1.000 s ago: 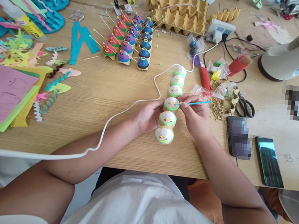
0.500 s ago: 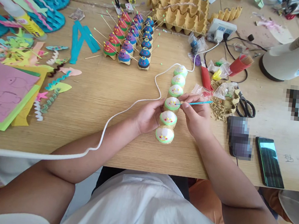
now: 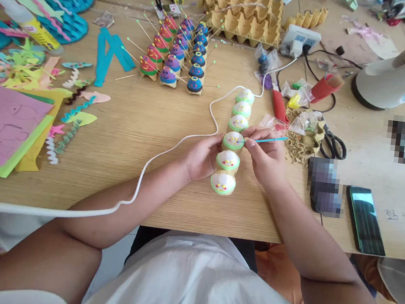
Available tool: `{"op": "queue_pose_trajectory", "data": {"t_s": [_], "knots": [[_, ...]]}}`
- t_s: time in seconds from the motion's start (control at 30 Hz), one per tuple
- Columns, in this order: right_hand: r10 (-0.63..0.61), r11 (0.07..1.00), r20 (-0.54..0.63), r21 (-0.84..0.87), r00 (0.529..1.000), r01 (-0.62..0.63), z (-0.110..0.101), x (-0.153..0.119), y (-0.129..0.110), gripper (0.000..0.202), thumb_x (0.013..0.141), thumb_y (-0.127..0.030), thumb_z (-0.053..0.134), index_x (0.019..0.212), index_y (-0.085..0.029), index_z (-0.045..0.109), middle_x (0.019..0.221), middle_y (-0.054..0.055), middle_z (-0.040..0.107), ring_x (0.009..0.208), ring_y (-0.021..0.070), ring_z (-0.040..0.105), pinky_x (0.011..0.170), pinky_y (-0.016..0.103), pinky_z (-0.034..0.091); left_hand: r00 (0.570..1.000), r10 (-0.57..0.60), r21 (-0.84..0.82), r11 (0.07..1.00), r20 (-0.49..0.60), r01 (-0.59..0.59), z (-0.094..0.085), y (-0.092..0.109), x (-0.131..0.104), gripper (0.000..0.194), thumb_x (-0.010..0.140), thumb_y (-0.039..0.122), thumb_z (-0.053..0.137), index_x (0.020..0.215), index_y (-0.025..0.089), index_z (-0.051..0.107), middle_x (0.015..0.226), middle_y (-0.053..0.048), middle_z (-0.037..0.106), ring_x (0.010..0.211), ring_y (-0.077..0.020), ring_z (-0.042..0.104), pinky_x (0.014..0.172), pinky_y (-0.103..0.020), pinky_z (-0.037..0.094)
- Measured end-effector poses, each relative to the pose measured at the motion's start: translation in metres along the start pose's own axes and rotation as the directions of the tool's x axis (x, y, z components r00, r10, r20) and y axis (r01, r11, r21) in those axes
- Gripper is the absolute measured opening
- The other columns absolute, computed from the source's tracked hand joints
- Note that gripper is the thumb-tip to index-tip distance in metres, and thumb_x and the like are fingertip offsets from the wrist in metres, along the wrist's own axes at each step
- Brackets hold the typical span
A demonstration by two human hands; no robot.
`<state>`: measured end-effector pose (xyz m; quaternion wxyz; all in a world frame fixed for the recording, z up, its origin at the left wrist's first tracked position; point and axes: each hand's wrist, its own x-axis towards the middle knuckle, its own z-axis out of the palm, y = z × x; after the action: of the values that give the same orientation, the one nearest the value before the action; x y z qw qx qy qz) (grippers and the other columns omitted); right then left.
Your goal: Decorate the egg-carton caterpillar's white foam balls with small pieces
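A strip of egg-carton cups [image 3: 227,160] runs away from me, its domes covered in white with light green rims and small red and yellow marks. My left hand [image 3: 204,157] grips the strip from its left side, the fingertips partly hidden behind it. In my right hand [image 3: 266,154] is a thin blue stick [image 3: 270,140], pinched between thumb and fingers. The stick's tip touches or hovers just over the face of the dome between my hands; which of the two I cannot tell.
A white cable [image 3: 144,170] crosses the table left of the strip. Painted cups with pins [image 3: 167,76] stand beyond it, near egg trays [image 3: 245,18]. Scissors [image 3: 335,143], a phone [image 3: 365,220] and a lamp base [image 3: 378,84] lie or stand right. Coloured paper [image 3: 8,122] is left.
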<state>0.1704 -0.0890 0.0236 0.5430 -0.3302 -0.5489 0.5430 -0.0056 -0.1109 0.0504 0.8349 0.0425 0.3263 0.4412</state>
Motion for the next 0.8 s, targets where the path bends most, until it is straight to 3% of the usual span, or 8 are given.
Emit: {"op": "queue_pose_trajectory", "data": {"t_s": [0.17,0.37,0.8], "knots": [[-0.003,1.0,-0.001,-0.007,1.0,0.003,0.0007,0.0007,-0.0007,0.029,0.084,-0.046,0.092,0.089,-0.029,0.07,0.105,-0.001,0.074,0.103,0.0171,0.069,0.097,0.035,0.056,1.0,0.012,0.006,1.0,0.004,-0.012,-0.006,-0.0012,0.0028,0.029,0.113,0.025,0.048,0.124,0.014,0.073,0.075,0.0,0.076,0.059,-0.0139,0.07,0.058,-0.025,0.052],[-0.003,1.0,-0.003,-0.003,1.0,0.003,0.0004,0.0005,-0.0001,0.026,0.085,-0.045,0.091,0.09,-0.029,0.07,0.106,-0.001,0.074,0.102,0.0166,0.068,0.095,0.035,0.057,1.0,-0.022,-0.036,0.999,0.014,0.023,-0.0001,-0.0005,0.0007,0.034,0.111,0.022,0.05,0.138,0.02,0.069,0.082,0.0,0.08,0.057,-0.0146,0.07,0.058,-0.026,0.052],[0.012,1.0,0.007,0.022,1.0,-0.012,0.0007,-0.0004,-0.0016,0.028,0.085,-0.045,0.091,0.09,-0.029,0.069,0.106,-0.001,0.073,0.101,0.0159,0.068,0.093,0.034,0.057,0.999,-0.034,0.007,0.999,-0.001,0.034,0.0009,0.0007,-0.0019,0.033,0.111,0.023,0.051,0.137,0.019,0.07,0.082,0.0,0.079,0.055,-0.014,0.066,0.06,-0.026,0.051]]}}
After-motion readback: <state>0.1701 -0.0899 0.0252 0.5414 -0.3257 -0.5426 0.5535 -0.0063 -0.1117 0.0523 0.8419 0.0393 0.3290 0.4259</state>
